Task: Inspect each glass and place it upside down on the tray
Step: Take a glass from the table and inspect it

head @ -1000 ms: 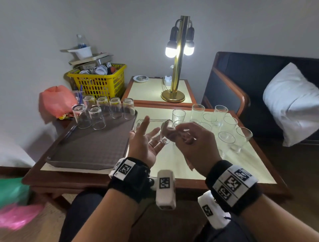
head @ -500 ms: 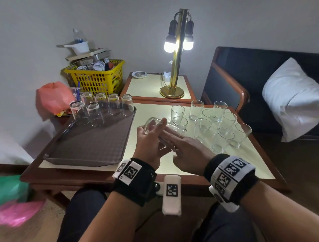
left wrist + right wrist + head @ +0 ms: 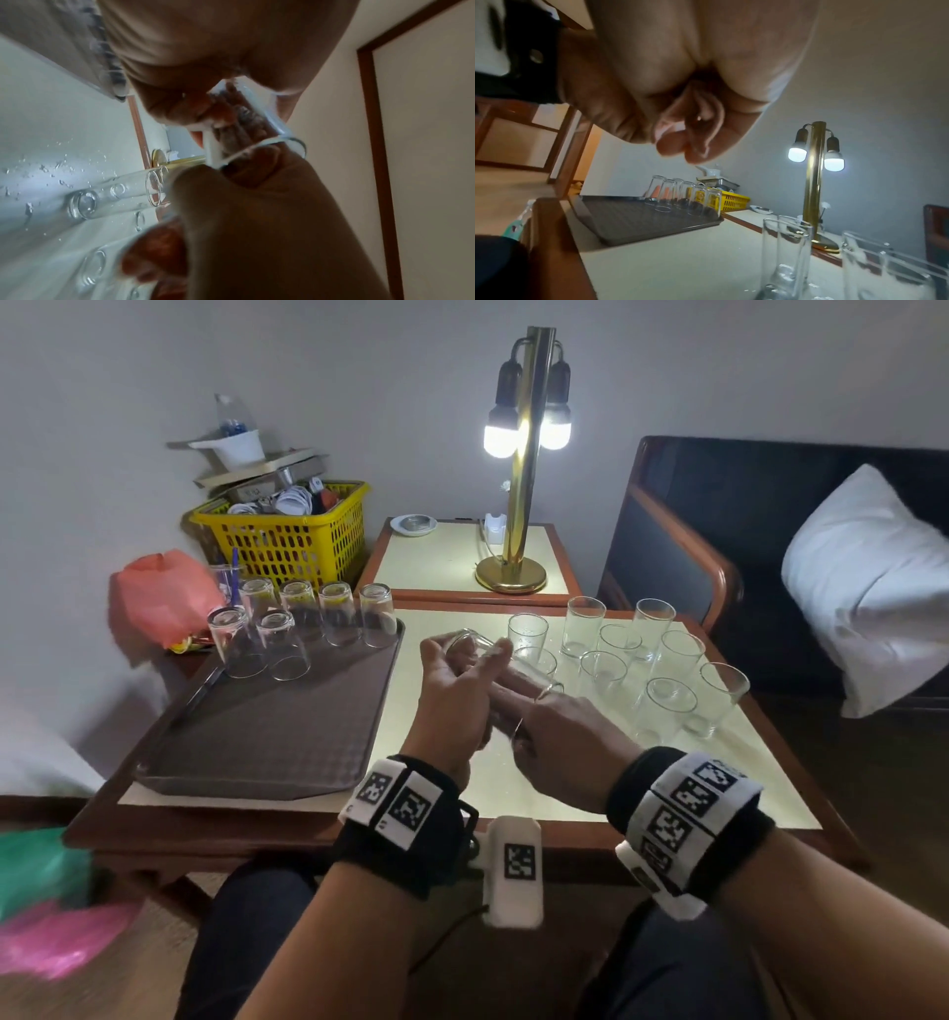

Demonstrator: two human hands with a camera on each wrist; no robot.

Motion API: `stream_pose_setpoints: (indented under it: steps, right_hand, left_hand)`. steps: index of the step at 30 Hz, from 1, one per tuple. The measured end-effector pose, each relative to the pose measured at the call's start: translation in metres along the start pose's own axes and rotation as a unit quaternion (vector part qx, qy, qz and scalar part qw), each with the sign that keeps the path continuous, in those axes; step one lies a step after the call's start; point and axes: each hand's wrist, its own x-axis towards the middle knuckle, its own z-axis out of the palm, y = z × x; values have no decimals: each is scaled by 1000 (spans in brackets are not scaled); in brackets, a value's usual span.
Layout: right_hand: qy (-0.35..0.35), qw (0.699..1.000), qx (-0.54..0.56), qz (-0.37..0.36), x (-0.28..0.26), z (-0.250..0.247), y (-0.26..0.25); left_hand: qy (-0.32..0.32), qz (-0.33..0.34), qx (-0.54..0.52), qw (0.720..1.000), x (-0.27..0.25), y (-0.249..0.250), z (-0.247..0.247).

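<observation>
We hold the clear cylindrical drinking glass (image 3: 500, 662) sideways above the pale surface (image 3: 452, 762), right of the brown tray (image 3: 267, 737). Our left hand (image 3: 452, 695) curls its fingers round the base while the right hand (image 3: 560, 742) has fingers inside the mouth. It looks wet, slippery and fragile, so we judge a grip round the wall safest.

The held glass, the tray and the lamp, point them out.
held glass (image 3: 475, 645): head view, its side wall near the base.
tray (image 3: 287, 737): head view, bare textured floor.
lamp (image 3: 524, 505): head view, brass stem.

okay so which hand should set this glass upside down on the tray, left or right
Left, probably. The left hand already grips the glass near its base, and the tray lies on that side. The right hand is at the rim end, over by the upright glasses.
</observation>
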Motion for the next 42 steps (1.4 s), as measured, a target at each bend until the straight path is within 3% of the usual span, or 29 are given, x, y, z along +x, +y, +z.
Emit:
stream_pose_setpoints:
  steps: [2,4,6,7,8,10,11,12,13,14,16,18,19,21,22,23,24,26,28,29,31,33,34,36,38,39,40,41,42]
  right_hand:
    - [-9,984,167,58,1,3,-4]
    - [-35,895,418,153,-1,-2,-10]
    - [-42,803,561,196,-8,-1,-7]
    - [-45,792,574,204,-9,2,-6]
    - [-51,804,555,208,-10,3,-8]
    - [-43,915,365,164,-11,5,-8]
    - [-33,969,222,106,-10,6,-7]
    - [-33,995,76,46,-8,6,-5]
    - [-28,999,-15,1,-7,7,-5]
    - [-15,998,-48,-21,-6,7,-5]
    - [-1,1000,-13,-13,-5,14,-8]
    - [16,979,194,64,-3,19,-15]
    - [8,935,334,121,-4,17,-18]
    - [-14,812,546,207,-5,9,-19]
    - [-28,778,591,212,-6,2,-18]
    - [-41,771,600,210,-6,-2,-18]
    - [-53,788,576,212,-3,-6,-19]
    - [-63,878,433,195,3,-9,-20]
    - [-63,980,160,105,8,-6,-16]
    - [-77,994,31,68,9,-4,-16]
    - [-55,997,-42,28,9,0,-20]
    - [-29,994,94,49,8,7,-21]
    - [-24,969,229,92,9,7,-20]
    - [-46,871,466,145,7,1,-21]
    - [-58,789,596,138,4,-6,-17]
    - [-60,776,612,142,3,-8,-15]
    - [-59,785,597,157,3,-11,-17]
    - [-49,821,544,165,3,-12,-16]
    - [-36,879,450,155,4,-12,-17]
  left_hand:
    - [0,14,-30,999,-4,-3,2]
    - [9,32,-90,995,-11,-12,4]
    - [5,45,-129,991,-16,-20,5]
    - [-4,41,-126,991,-18,-22,4]
    - [-9,32,-113,993,-20,-23,2]
    - [16,2,-61,998,-19,-19,-4]
    - [37,-9,-32,999,-17,-17,-6]
    - [51,-13,-15,998,-14,-16,-6]
    - [59,-10,-7,998,-11,-13,-6]
    - [59,-1,-3,998,-9,-11,-5]
    - [59,25,-1,998,-5,-8,-2]
    - [40,49,-34,997,-6,-9,-1]
    - [33,57,-57,996,-8,-11,-1]
    - [22,66,-101,992,-12,-10,1]
    - [15,67,-114,991,-13,-10,1]
    - [8,64,-119,991,-13,-9,0]
    - [4,58,-107,993,-12,-8,-1]
    - [19,40,-48,998,-10,-6,-8]
    - [52,14,-1,999,-6,-2,-13]
    - [55,2,11,998,-5,0,-14]
    - [45,-20,24,999,-6,6,-13]
    - [37,2,11,999,-9,4,-11]
    - [35,18,-12,999,-11,2,-10]
    - [20,42,-81,996,-14,-2,-9]
    - [-9,67,-104,992,-12,-3,-8]
    - [-25,68,-89,993,-12,-2,-7]
    - [-36,67,-60,995,-11,-1,-9]
    - [-38,66,-31,997,-10,1,-10]
    - [-31,60,-3,998,-7,3,-13]
